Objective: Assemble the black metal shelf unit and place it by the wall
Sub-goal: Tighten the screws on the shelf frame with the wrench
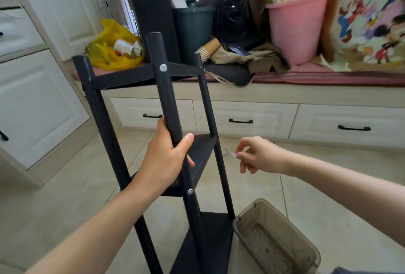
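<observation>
The black metal shelf unit (166, 89) stands upright on the tiled floor in front of me, with three triangular shelves between three round posts. Silver bolts show on the nearest post at the top and middle shelves. My left hand (163, 159) grips that nearest post just above the middle shelf. To the right of the unit, my right hand (256, 155) pinches a small flat silver wrench (229, 153), blurred, close to the right post but apart from it.
A translucent brown plastic bin (276, 240) lies on the floor at the unit's right foot. Behind is a window bench with drawers (241, 118), piled with a pink bucket (293, 25), a yellow bag (111, 47) and boxes. White cabinets (32, 98) stand left.
</observation>
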Tool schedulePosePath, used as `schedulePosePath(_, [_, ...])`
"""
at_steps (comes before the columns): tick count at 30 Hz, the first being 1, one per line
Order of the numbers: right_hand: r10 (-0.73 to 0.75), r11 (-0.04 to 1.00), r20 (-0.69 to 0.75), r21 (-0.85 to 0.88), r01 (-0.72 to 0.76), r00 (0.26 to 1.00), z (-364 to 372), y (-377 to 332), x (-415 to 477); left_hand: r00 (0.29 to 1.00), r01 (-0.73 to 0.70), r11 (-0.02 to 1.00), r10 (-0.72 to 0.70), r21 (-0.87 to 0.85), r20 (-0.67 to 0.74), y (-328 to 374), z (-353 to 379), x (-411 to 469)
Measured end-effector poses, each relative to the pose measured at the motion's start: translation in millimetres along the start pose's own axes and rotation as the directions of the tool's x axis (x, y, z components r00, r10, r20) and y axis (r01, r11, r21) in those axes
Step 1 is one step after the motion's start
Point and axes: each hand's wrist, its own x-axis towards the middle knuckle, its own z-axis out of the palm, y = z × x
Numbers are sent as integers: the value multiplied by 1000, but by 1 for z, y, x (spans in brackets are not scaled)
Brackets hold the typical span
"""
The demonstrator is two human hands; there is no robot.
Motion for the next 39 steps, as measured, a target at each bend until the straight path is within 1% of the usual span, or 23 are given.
schedulePosePath(3, [-36,996,-25,82,38,999,5,-15,-19,998,43,999,-44,27,45,1,-12,5])
schedulePosePath(7, [-43,982,4,185,42,999,16,-34,-27,996,69,997,-70,30,57,0,-22,7])
schedulePosePath(10, [-85,947,3,310,80,996,17,-54,-26,993,95,995,-96,25,63,-2,-28,10])
schedulePosePath(12, [-127,924,-10,364,122,992,16,-69,-23,992,98,995,-100,28,74,-4,-33,12])
schedulePosePath(14, [-165,914,-56,366,174,985,17,-85,-19,992,100,995,-102,31,80,-5,-38,13])
schedulePosePath(18, [-217,895,-235,338,289,947,21,-114,1,990,111,993,-113,29,81,-8,-48,14])
schedulePosePath(20, [-215,869,-313,370,328,925,25,-127,13,989,117,993,-119,26,85,-11,-52,14])
schedulePosePath(22, [-199,845,-348,413,340,916,30,-136,24,989,121,992,-124,35,81,-15,-56,14])
schedulePosePath(28, [-245,834,-245,440,333,938,42,-144,34,992,108,990,-113,88,52,-19,-72,13])
schedulePosePath(32, [-274,806,-247,468,362,930,43,-142,34,989,91,992,-101,91,104,-16,-74,9])
schedulePosePath(36, [-307,787,-262,471,398,915,34,-141,29,985,60,997,-67,51,160,-13,-71,5])
schedulePosePath(39, [-288,798,-254,470,378,923,31,-139,25,985,34,999,-40,39,168,-15,-67,4])
